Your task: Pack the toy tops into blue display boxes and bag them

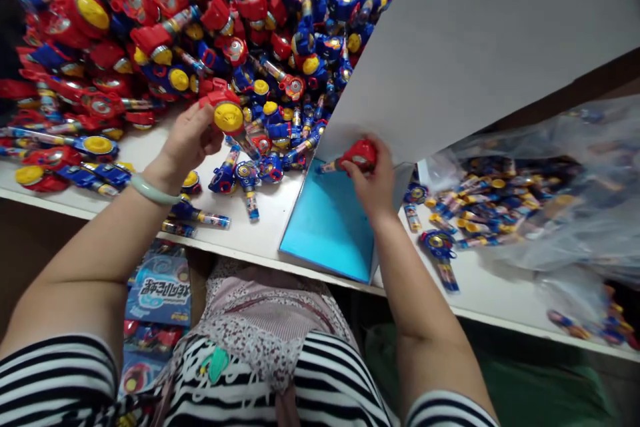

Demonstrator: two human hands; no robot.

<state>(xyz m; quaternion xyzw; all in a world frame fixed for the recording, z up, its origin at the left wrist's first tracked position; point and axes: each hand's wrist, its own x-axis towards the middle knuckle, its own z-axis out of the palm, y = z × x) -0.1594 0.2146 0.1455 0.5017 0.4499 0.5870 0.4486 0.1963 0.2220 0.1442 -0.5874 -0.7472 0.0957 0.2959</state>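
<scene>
My left hand (193, 137) is closed on a red toy with a round yellow cap (229, 117), held up in front of a big heap of similar toys. A clear tube with printed contents seems to hang from it. In my right hand (375, 177) is a red toy with a clear tube (361, 155), its tube pointing left. That hand is over the far part of a bright blue box interior (325, 227). The box's large white lid (440, 47) stands raised behind it. Fingers partly cover both toys.
A tall pile of red and blue toys (150, 27) fills the back left of the white table (250, 240). Clear plastic bags (550, 213) with many yellow-capped tubes lie at the right. Blue toys (440, 247) rest beside the box. Printed packages (157, 293) sit below the table edge.
</scene>
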